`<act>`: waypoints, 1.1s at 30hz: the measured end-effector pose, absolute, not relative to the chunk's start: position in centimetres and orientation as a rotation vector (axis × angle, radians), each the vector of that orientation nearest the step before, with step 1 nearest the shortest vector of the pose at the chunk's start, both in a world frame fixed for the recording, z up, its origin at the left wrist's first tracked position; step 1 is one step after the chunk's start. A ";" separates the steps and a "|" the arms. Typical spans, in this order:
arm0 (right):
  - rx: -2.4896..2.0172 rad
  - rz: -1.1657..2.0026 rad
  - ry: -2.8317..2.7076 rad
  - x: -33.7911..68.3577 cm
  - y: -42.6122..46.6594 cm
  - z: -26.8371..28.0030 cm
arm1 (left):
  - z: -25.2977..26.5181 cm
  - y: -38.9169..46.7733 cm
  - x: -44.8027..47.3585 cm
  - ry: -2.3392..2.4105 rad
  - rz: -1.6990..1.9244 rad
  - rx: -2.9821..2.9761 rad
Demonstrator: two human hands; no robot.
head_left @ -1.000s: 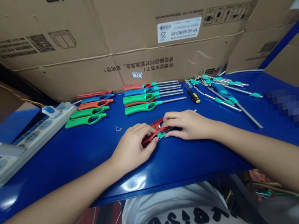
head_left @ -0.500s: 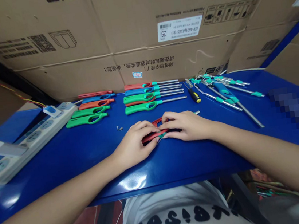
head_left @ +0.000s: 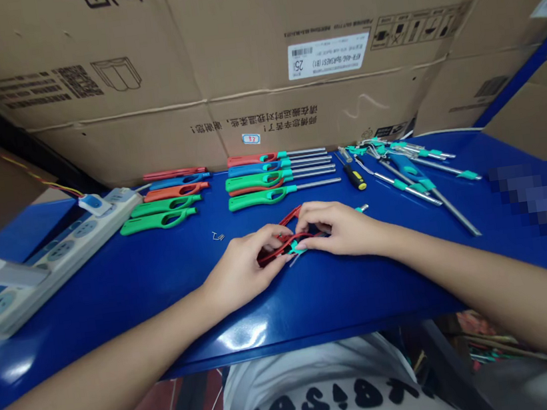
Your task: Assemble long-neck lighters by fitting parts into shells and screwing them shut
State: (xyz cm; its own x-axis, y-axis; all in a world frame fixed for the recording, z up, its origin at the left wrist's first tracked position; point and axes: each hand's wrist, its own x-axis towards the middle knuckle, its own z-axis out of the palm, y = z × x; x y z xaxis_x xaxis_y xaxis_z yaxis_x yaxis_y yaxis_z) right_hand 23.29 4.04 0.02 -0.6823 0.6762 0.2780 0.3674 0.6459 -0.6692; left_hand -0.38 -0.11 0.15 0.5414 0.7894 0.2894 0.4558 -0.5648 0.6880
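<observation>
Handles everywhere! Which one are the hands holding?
The red handle between the left hand and right hand; the other handles lie farther back, untouched.

The held casing (head_left: 271,255) is showing red, and the small piece (head_left: 296,250) against it is standing out in teal. The surface (head_left: 168,326) is gleaming deep blue. The handles (head_left: 152,195) on the left are ranging through red, blue, orange and green. The lighters (head_left: 250,181) are repeating those colours with silvery tubes (head_left: 318,183). The screwdriver (head_left: 354,177) is pairing black with yellow; the cardboard (head_left: 134,139) is wearing black print over brown.
</observation>
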 end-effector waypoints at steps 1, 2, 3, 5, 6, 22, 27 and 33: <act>-0.801 0.851 -2.343 23.2 4.0 0.1 | 0.2 -0.2 -0.3 0.982 0.800 2.220; -0.795 0.906 -2.341 23.2 3.9 0.1 | 0.2 -0.2 -0.3 0.964 0.797 2.220; -0.794 0.960 -2.341 23.1 3.8 0.1 | 0.2 -0.3 -0.3 0.948 0.796 2.231; -0.807 1.048 -2.334 23.1 3.7 0.2 | 0.1 -0.3 -0.3 0.930 0.794 2.262; -0.813 1.082 -2.324 23.1 3.7 0.2 | 0.1 -0.3 -0.3 0.925 0.796 2.276; -0.688 1.241 -2.249 23.0 3.2 0.2 | 0.7 0.4 -1.1 0.626 0.962 2.546; -0.717 1.108 -2.269 22.5 2.9 -0.4 | 0.2 0.6 -0.8 0.651 1.091 2.523; -0.727 1.135 -2.225 22.3 2.8 -0.7 | 0.6 0.5 -0.8 0.614 1.152 2.526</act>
